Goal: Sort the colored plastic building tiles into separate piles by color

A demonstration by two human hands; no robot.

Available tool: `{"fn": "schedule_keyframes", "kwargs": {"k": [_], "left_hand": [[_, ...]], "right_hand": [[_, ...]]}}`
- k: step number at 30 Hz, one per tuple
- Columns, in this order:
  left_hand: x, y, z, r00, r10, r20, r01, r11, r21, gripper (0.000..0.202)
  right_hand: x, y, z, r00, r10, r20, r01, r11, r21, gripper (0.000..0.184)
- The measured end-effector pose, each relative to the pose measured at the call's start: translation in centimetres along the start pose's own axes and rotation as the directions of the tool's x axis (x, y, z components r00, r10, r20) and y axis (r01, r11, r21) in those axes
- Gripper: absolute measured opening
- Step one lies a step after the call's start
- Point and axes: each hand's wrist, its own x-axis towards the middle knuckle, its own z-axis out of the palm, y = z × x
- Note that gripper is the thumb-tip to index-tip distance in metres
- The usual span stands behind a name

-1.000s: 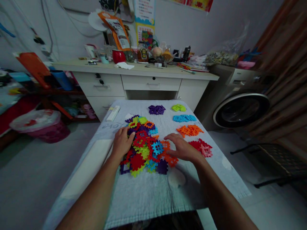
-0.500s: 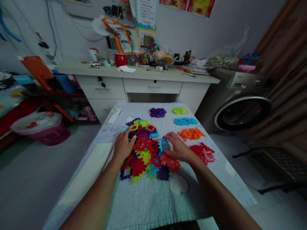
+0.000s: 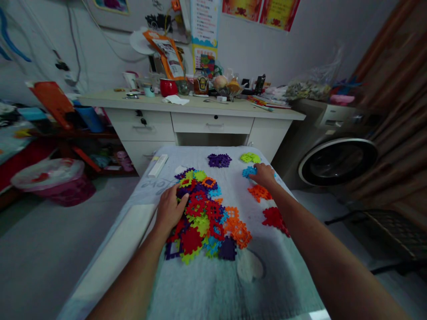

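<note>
A heap of mixed interlocking plastic tiles (image 3: 200,206) in red, purple, green, blue and orange lies on the cloth-covered table. My left hand (image 3: 169,208) rests on the heap's left edge, thumb apart from the fingers, holding nothing that I can see. Over at the right, my right hand (image 3: 265,175) reaches to the pile of blue tiles (image 3: 248,171), its fingers closed on a blue tile at the pile's edge. The hand covers part of that pile. Sorted green tiles (image 3: 250,158) lie beyond it, with orange tiles (image 3: 259,193) and red tiles (image 3: 275,219) nearer me, partly behind my forearm.
Purple tiles (image 3: 219,160) form a pile near the table's far end. A long white box (image 3: 158,166) lies at the far left. Behind the table stands a white desk (image 3: 213,115) crowded with jars and bags, a washing machine (image 3: 333,151) to its right. A pink bin (image 3: 56,184) stands on the floor.
My right hand has moved away and right from the mixed heap to the blue pile, carrying a blue tile. My left hand has stayed at the heap's left edge.
</note>
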Motion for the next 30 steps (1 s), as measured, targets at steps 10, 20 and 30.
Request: {"fn": "schedule_keyframes", "kwargs": {"k": [10, 20, 30], "left_hand": [[0.2, 0.5, -0.5, 0.999, -0.004, -0.032, 0.003, 0.999, -0.042, 0.036], [0.3, 0.7, -0.6, 1.0, 0.012, 0.02, -0.012, 1.0, -0.025, 0.039], [0.3, 0.6, -0.6, 0.999, 0.03, 0.024, -0.03, 1.0, -0.009, 0.037]], "right_hand": [[-0.7, -1.0, 0.8, 0.993, -0.005, -0.121, 0.003, 1.0, -0.017, 0.033], [-4.1, -9.2, 3.8, 0.879, -0.476, -0.012, 0.441, 0.805, 0.396, 0.049], [-4.0, -13.0, 5.2, 0.892, -0.451, -0.034, 0.426, 0.813, 0.396, 0.034]]}}
